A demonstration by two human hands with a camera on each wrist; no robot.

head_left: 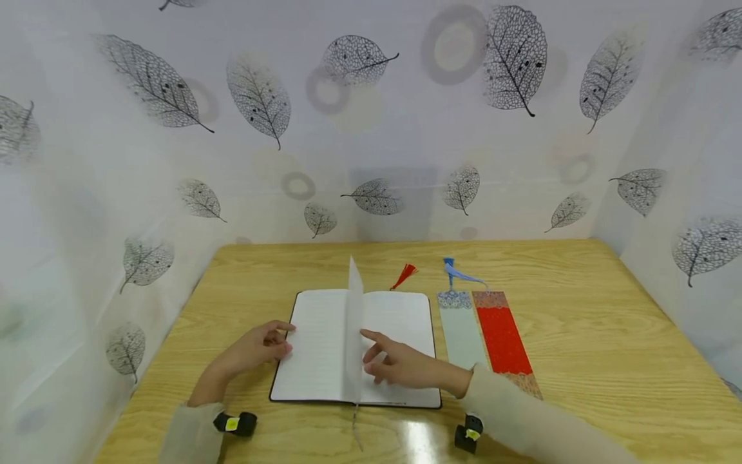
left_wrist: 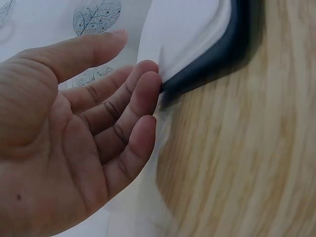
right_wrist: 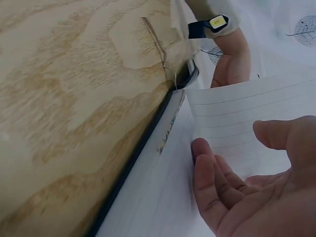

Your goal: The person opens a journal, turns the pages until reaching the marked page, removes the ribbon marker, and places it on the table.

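A lined notebook (head_left: 315, 348) with a dark cover lies spread on the table. One page (head_left: 354, 335) stands nearly upright along its middle. My right hand (head_left: 400, 364) is over the right-hand page, index finger stretched toward the raised page and the other fingers loosely bent. In the right wrist view its fingertips (right_wrist: 203, 170) are at the foot of that page; contact is hard to tell. My left hand (head_left: 255, 351) rests at the notebook's left edge, fingers relaxed. In the left wrist view those fingertips (left_wrist: 148, 89) touch the notebook's corner, the thumb apart.
Right of the notebook lie a pale green bookmark (head_left: 462, 332) and a red bookmark (head_left: 504, 338) with blue tassels (head_left: 449, 270). A red tassel (head_left: 404, 276) pokes out above the notebook. A thin ribbon (head_left: 356, 428) trails below it. A leaf-patterned curtain (head_left: 394, 142) surrounds the wooden table (head_left: 608, 335).
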